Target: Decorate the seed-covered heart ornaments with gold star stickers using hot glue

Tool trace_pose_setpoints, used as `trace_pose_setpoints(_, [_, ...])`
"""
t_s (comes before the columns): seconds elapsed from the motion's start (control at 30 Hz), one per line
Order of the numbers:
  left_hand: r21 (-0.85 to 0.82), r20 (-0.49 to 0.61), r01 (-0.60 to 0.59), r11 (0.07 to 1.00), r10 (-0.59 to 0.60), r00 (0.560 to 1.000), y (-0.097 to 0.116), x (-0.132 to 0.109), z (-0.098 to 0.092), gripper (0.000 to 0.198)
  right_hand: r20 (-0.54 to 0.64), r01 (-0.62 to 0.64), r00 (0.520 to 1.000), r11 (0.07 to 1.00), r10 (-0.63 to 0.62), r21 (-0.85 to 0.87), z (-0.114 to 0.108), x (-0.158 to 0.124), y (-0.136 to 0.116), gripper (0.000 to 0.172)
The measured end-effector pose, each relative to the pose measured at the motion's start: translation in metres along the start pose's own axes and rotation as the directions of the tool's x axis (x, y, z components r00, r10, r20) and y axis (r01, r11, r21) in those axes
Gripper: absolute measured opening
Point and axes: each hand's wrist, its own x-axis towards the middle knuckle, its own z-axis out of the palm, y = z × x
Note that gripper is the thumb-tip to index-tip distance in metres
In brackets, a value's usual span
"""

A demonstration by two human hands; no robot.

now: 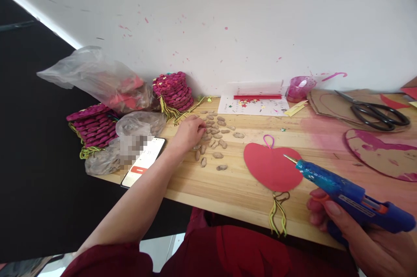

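My left hand [190, 131] rests at the left side of a scatter of unshelled peanuts [223, 143], its fingers curled together. Whatever lies between those fingertips is hidden. A blue hot glue gun [342, 188] is held in my right hand [350, 225], with a finger at its orange trigger. Its metal nozzle points left, over the right side of a red paper heart [269, 166]. The heart lies flat on the wooden table [192, 186]. A pink loop [269, 141] sticks out at its top and a yellow-green and dark string tassel [278, 216] hangs from its bottom.
A phone [146, 159], plastic bags [94, 77] and purple peanut-covered pieces [174, 92] stand left. Paper with small stars [228, 105], a pink-stained cup [299, 88], cardboard [325, 103] and black scissors [374, 114] line the wall. A pink-painted cardboard piece [381, 155] lies right.
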Motion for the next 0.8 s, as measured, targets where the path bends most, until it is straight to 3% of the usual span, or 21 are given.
trace_pose_setpoints(0.1, [-0.013, -0.019, -0.007, 1.000, 0.006, 1.000, 0.002, -0.002, 0.002, 0.014, 0.084, -0.016, 0.996, 0.999, 0.013, 0.043, -0.002, 0.000, 0.004, 0.044])
trace_pose_setpoints(0.4, [-0.099, -0.076, -0.011, 0.995, 0.004, 0.997, 0.001, -0.009, 0.003, 0.015, 0.053, 0.032, 0.998, 0.999, -0.031, -0.004, 0.001, 0.001, -0.007, 0.047])
trace_pose_setpoints(0.53, [-0.211, -0.067, 0.041, 0.977, -0.056, 0.996, 0.001, -0.012, 0.004, 0.016, 0.050, 0.015, 0.999, 1.000, -0.014, -0.018, -0.001, 0.000, -0.007, 0.049])
trace_pose_setpoints(0.8, [-0.262, -0.104, 0.098, 0.960, -0.129, 0.986, -0.004, -0.016, 0.002, 0.016, 0.064, 0.064, 0.996, 0.998, -0.065, 0.018, 0.000, -0.001, -0.016, 0.048])
